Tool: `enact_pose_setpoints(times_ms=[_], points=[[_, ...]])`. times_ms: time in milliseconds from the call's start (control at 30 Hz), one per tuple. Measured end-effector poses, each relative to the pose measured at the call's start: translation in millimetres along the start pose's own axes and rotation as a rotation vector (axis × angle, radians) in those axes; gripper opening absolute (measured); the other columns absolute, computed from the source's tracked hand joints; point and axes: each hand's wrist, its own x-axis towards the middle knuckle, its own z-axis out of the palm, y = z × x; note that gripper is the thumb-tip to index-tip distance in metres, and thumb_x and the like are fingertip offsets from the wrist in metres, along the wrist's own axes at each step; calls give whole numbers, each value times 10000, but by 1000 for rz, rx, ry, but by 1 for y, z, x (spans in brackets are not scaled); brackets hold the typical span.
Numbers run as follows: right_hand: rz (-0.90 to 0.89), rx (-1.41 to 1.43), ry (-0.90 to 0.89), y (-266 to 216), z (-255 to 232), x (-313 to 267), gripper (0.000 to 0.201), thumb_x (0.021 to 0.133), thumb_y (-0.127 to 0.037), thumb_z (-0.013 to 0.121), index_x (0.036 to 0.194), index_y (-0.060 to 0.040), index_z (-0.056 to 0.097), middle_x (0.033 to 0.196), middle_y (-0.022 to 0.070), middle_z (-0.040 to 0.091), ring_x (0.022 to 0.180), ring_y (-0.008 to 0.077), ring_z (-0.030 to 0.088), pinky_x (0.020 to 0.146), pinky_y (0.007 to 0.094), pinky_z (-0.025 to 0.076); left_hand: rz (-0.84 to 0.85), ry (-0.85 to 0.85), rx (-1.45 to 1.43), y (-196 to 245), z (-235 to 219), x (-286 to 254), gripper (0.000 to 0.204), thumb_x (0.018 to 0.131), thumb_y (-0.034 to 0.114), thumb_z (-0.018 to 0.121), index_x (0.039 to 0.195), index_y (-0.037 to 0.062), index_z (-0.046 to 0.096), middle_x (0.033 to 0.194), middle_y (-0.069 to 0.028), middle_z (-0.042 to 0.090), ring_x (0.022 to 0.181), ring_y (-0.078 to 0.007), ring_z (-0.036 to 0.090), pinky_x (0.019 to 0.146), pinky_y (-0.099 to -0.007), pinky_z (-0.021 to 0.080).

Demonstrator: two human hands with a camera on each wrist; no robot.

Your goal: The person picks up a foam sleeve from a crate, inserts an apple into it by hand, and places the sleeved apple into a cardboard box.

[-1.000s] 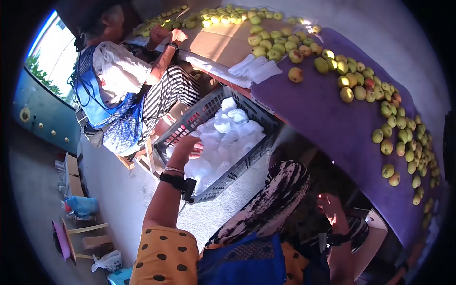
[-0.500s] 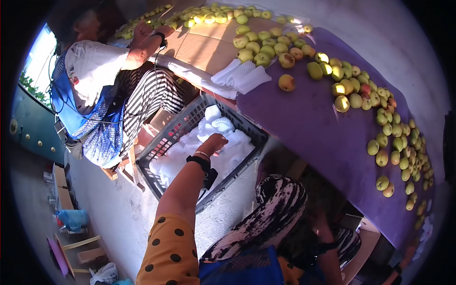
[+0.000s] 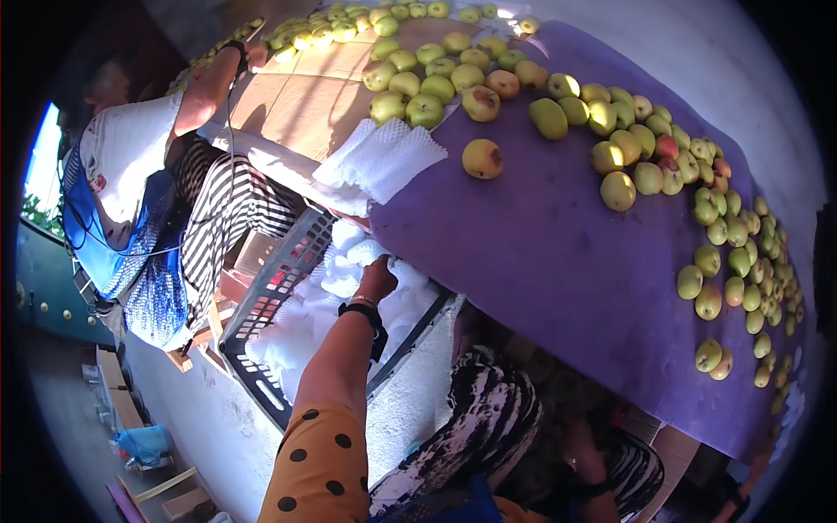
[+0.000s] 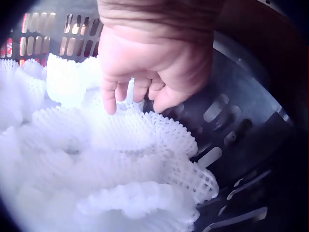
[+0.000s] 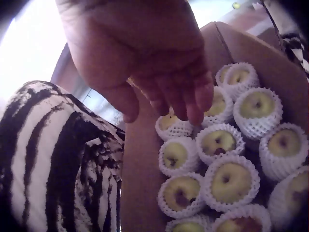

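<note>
My left hand (image 3: 377,281) reaches into the crate, among white foam fruit nets (image 4: 63,159). In the left wrist view the fingers of the left hand (image 4: 154,63) point down, and they pinch the raised edge of one foam net (image 4: 140,130). My right hand (image 5: 140,53) hangs above an open cardboard box (image 5: 140,193), fingers loosely bent with nothing between them. Several apples (image 5: 231,181) sit in the box, each wrapped in a foam net. The fingertips overlap the nearest wrapped apples in this view.
The dark plastic crate (image 3: 259,381) stands on the floor beside a table with a purple cover (image 3: 523,235). Many loose apples (image 3: 617,190) lie along it. White foam sheets (image 3: 381,161) rest on the table's corner. Another person (image 3: 131,174) sits at the far left, arm over the table.
My left hand has moved from the crate's near side in among the foam nets. The view has shifted closer to the table, and the other person's arm reaches farther across it.
</note>
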Motion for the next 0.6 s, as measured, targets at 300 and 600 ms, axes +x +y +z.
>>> enact_pose_setpoints(times_ms=[300, 600], points=[[59, 122, -81, -16, 5, 7, 326, 727, -210, 587, 1012, -53, 581, 913, 181, 598, 828, 336, 580, 710, 396, 452, -153, -116, 312, 11, -11, -26, 286, 689, 130, 494, 949, 116, 611, 961, -168, 606, 922, -358, 562, 833, -418, 426], [128, 55, -201, -54, -23, 3, 372, 819, -354, 483, 1089, -106, 543, 1003, 156, 586, 924, 335, 554, 790, 415, 436, 45, 80, 429, -97, -46, -40, 264, 657, 218, 547, 728, -31, 599, 813, -250, 594, 818, -377, 576, 743, -434, 460]])
